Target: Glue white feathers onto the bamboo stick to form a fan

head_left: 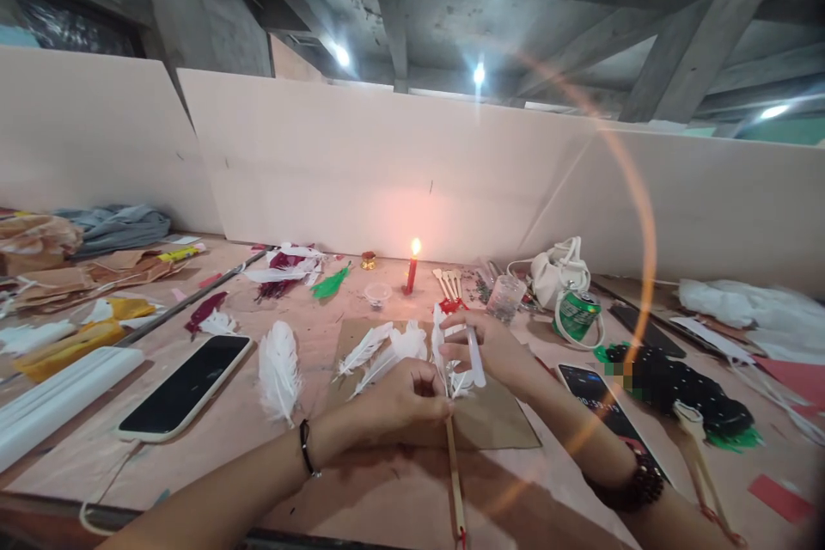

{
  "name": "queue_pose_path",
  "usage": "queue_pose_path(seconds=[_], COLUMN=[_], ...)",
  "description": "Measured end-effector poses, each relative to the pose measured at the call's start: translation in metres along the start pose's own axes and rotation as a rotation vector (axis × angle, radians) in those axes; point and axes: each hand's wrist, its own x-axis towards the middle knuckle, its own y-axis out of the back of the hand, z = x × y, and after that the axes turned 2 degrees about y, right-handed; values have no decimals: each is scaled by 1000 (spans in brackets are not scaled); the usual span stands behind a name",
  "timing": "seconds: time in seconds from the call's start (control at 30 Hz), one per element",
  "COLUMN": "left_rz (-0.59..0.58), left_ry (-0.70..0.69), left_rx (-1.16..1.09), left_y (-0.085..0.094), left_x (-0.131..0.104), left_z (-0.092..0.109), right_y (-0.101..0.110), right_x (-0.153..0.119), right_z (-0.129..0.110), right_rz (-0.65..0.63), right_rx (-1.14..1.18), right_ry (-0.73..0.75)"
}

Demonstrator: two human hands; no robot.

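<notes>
My left hand (418, 395) is closed around the top of a thin wooden stick (455, 481), near the bases of white feathers. My right hand (480, 344) is closed on a translucent white stick (475, 357), beside an upright white feather (440, 339) at the stick's top. Under both hands is a brown cardboard sheet (509, 430). More white feathers (403, 348) lie on its left part, and a large white feather (279, 369) lies left of the cardboard.
A lit red candle (411, 275) stands behind the cardboard. A phone (186, 385) lies at left, another phone (602, 404) by my right forearm. A green can (576, 315), a clear cup (506, 298) and a black dotted bundle (693, 391) are at right.
</notes>
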Motion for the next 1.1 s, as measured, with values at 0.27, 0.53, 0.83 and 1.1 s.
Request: queue_pose_path(seconds=[0.27,0.53,0.83,1.1], left_rz=[-81,-10,108,144], left_ry=[-46,-15,-38,-43], left_rx=[-175,-118,-24,33], left_y=[-1,-7,-12,-13], left_x=[11,7,12,9], left_z=[-21,-24,-28,-24], right_y=[11,17,15,18], right_x=[2,5,6,7], right_z=[8,18,21,21], right_rz=[150,206,178,179], right_rx=[201,167,111,145], right_ry=[181,214,219,201])
